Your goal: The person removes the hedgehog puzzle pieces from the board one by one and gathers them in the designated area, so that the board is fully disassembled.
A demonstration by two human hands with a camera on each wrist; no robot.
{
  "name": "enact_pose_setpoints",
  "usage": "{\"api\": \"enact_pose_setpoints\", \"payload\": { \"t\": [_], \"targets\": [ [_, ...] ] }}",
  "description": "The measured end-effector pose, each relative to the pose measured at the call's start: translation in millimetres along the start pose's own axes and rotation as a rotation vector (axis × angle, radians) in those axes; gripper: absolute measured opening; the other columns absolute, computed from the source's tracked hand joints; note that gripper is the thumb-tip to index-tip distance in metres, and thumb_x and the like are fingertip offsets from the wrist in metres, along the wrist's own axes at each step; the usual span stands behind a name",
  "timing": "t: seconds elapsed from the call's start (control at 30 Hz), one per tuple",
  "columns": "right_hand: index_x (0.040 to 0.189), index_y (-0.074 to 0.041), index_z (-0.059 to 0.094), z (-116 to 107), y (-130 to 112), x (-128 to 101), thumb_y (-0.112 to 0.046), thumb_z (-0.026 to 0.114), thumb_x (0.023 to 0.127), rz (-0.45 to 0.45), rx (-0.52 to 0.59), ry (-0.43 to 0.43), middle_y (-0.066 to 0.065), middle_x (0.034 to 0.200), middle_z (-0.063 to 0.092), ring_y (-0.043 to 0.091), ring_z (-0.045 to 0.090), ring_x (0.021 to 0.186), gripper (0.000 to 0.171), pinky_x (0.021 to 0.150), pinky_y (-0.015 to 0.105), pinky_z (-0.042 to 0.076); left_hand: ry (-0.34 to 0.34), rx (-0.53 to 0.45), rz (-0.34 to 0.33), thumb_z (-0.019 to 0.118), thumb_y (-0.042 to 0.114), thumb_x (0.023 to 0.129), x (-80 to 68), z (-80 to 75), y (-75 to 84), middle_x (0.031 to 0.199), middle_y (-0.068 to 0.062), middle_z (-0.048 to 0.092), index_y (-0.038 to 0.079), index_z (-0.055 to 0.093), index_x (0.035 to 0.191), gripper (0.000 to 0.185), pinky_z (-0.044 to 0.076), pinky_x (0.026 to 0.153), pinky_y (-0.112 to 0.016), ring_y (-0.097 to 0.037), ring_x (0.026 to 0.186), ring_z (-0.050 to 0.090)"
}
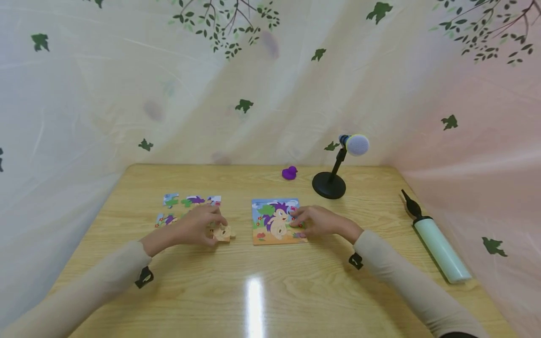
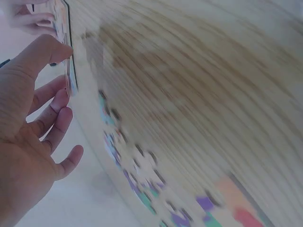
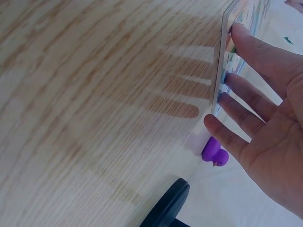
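Left hand [image 1: 197,225], lower left of centre on the wooden table [image 1: 270,291], pinches a loose tan puzzle piece [image 1: 223,233]; more loose pieces [image 1: 190,203] lie just above it. Right hand [image 1: 318,221] rests its spread fingertips on the puzzle board [image 1: 276,220] at centre, steadying it. The piece looks freshly picked; it would next need carrying right and aligning.

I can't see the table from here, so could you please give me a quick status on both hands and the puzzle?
Left hand pinches a loose puzzle piece. Right hand rests straight fingers on the puzzle board. Spare pieces left of board; nothing between.
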State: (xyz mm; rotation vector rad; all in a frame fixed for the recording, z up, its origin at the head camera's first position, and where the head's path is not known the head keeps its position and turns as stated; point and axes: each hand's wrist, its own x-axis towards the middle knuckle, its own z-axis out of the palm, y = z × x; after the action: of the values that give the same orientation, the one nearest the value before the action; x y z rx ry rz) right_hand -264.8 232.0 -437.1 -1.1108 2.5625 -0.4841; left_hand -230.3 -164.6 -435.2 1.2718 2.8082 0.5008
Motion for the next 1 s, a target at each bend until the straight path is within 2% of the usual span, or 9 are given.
{"api": "enact_pose_setpoints", "payload": {
  "t": [0.27, 0.43, 0.57, 0.77, 1.0],
  "targets": [
    [0.127, -0.010, 0.071, -0.1, 0.8, 0.3, -0.023, 0.078, 0.091, 0.006, 0.013, -0.004, 0.017, 0.144, 0.060, 0.041, 0.052, 0.137, 0.039, 0.113, 0.058, 0.041, 0.052, -0.004, -0.004, 0.086, 0.014, 0.069, -30.3, -14.2, -9.2, 0.093, 0.004, 0.062, 0.013, 0.076, 0.104, 0.037, 0.046, 0.079, -0.038, -0.013, 0.083, 0.053],
    [0.127, -0.010, 0.071, -0.2, 0.3, 0.2, -0.021, 0.078, 0.090, 0.015, 0.020, -0.005, 0.017, 0.144, 0.060, 0.041, 0.052, 0.137, 0.039, 0.113, 0.058, 0.040, 0.033, 0.023, -0.048, 0.087, 0.017, 0.067, -44.4, -19.7, -15.4, 0.092, 0.006, 0.061, 0.015, 0.077, 0.103, 0.038, 0.045, 0.081, -0.042, -0.013, 0.082, 0.052],
    [0.126, -0.009, 0.072, -0.4, -0.5, 0.2, -0.022, 0.078, 0.090, 0.013, 0.018, -0.006, 0.017, 0.144, 0.060, 0.041, 0.051, 0.138, 0.039, 0.113, 0.058, 0.040, 0.012, 0.044, -0.077, 0.089, 0.018, 0.066, -53.1, -22.8, -20.1, 0.096, 0.005, 0.063, 0.017, 0.077, 0.102, 0.038, 0.048, 0.081, -0.044, -0.017, 0.088, 0.057],
    [0.127, -0.009, 0.071, -0.7, -0.9, -0.1, -0.022, 0.078, 0.091, 0.015, 0.009, -0.007, 0.017, 0.145, 0.059, 0.041, 0.051, 0.138, 0.039, 0.114, 0.058, 0.039, -0.009, 0.044, -0.116, 0.089, 0.019, 0.067, -63.3, -26.3, -23.8, 0.096, 0.006, 0.063, 0.017, 0.077, 0.102, 0.038, 0.046, 0.081, -0.042, -0.014, 0.087, 0.054],
    [0.126, -0.008, 0.071, -0.8, -1.9, -0.3, -0.021, 0.078, 0.090, 0.008, 0.005, -0.004, 0.018, 0.144, 0.059, 0.042, 0.051, 0.138, 0.039, 0.114, 0.058, 0.039, -0.006, 0.054, -0.111, 0.089, 0.022, 0.068, -71.7, -25.8, -28.2, 0.101, 0.006, 0.066, 0.017, 0.076, 0.105, 0.039, 0.049, 0.088, -0.051, -0.017, 0.095, 0.059]
  ]
}}
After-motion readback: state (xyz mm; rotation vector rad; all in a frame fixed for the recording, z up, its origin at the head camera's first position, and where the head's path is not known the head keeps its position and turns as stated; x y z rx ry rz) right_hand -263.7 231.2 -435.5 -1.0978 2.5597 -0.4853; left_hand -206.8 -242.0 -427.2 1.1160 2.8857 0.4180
